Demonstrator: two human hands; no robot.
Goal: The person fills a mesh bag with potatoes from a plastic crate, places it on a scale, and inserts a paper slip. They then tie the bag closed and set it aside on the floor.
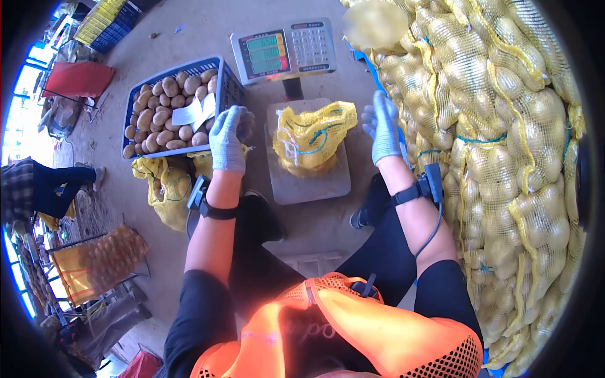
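Observation:
A yellow mesh bag (309,142) with potatoes in its lower part rests on the platform of a scale (315,189). My left hand (228,138), in a pale glove, is raised to the left of the bag, near the right side of a blue crate of potatoes (236,85), and holds nothing. On the other side, my right hand (382,128), also gloved, is up with its fingers stretched, apart from the bag and empty. Beyond the bag stands the scale's display panel (283,50), its digits lit. White papers (194,113) lie on the crate's potatoes.
Filled mesh sacks (482,157) are piled high along the right side. Another yellow mesh bag (169,195) stands below the crate. An orange mesh sack (101,261) is on a stand at the left, where another person (50,183) is partly visible. A blue crate (110,28) sits at the upper left.

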